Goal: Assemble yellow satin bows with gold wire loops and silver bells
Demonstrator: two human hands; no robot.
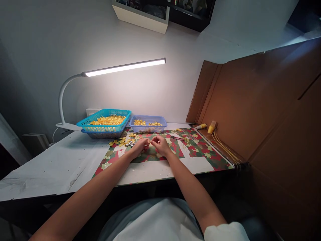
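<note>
My left hand (pixel 139 147) and my right hand (pixel 160 145) meet over the patterned sheet (pixel 200 144), fingertips pinched close together. Something small and yellowish shows between them, too small to make out. Yellow bows (pixel 123 142) lie just left of my left hand, beside a few small shiny silver pieces (pixel 130 144). Behind my hands stands a blue-violet basket (pixel 148 128) with two groups of yellow pieces. Red-handled pliers or scissors (pixel 177 137) rest to the right of my right hand, near a scatter of small golden bits (pixel 186 140).
A turquoise basket (pixel 104 128) heaped with yellow bows sits on a blue one at the back left. A lit lamp (pixel 125 68) arches overhead. On the right are yellow spools (pixel 211 128), long golden strands (pixel 225 149) and a tall cardboard panel (pixel 263 100).
</note>
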